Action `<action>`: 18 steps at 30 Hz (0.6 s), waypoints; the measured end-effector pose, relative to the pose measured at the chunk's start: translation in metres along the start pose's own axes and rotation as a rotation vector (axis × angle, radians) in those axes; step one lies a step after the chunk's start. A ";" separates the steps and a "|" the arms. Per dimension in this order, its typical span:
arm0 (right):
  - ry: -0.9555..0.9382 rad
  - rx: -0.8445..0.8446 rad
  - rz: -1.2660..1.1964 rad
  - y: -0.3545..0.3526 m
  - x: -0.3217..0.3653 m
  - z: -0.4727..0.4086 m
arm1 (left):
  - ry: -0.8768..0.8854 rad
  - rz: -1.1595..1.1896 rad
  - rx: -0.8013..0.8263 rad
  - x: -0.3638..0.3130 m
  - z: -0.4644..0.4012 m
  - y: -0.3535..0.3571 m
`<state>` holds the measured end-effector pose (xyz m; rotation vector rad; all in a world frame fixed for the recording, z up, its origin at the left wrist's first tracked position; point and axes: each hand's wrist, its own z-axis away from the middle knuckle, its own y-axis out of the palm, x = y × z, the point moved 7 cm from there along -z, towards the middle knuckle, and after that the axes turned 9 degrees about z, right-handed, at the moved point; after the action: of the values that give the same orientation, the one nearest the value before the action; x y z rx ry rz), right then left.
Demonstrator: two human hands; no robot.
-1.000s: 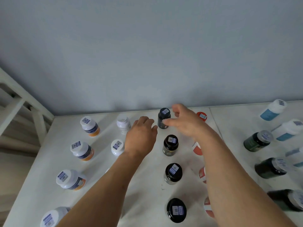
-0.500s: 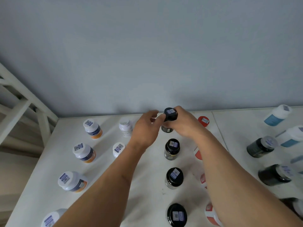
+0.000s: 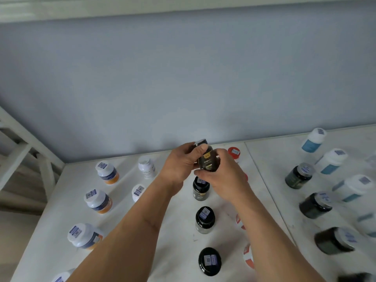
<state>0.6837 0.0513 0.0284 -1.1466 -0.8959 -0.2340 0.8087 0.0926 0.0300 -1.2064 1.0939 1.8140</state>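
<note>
A small black bottle [image 3: 208, 161] with a gold label and black cap is lifted off the white table [image 3: 175, 231] and tilted away from me. My left hand [image 3: 180, 162] grips its cap end, thumb across the top. My right hand [image 3: 224, 176] holds the bottle's body from the right and below. Under the hands a column of three more black-capped bottles runs toward me: one [image 3: 200, 188] just below the hands, one [image 3: 205, 219] mid-table, one [image 3: 209, 261] nearest.
White bottles with orange bands [image 3: 107, 172] stand in a column at left, two small white ones [image 3: 147, 166] nearer centre. Red-capped bottles [image 3: 234, 152] line up behind my right arm. Dark green jars [image 3: 298, 176] and white-blue bottles [image 3: 312, 140] fill the right table. A white ladder frame [image 3: 22, 147] stands left.
The far black bottle has been picked up from the table by my right hand. My left hand came over and closed on its cap end. The bottle now tilts in the air.
</note>
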 end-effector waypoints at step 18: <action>0.026 -0.096 -0.116 -0.011 -0.003 0.025 | -0.011 0.096 0.105 -0.006 0.015 0.002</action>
<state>0.6625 0.0674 0.0368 -1.1786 -0.9368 -0.3892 0.8032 0.1049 0.0396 -1.0984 1.2441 1.8082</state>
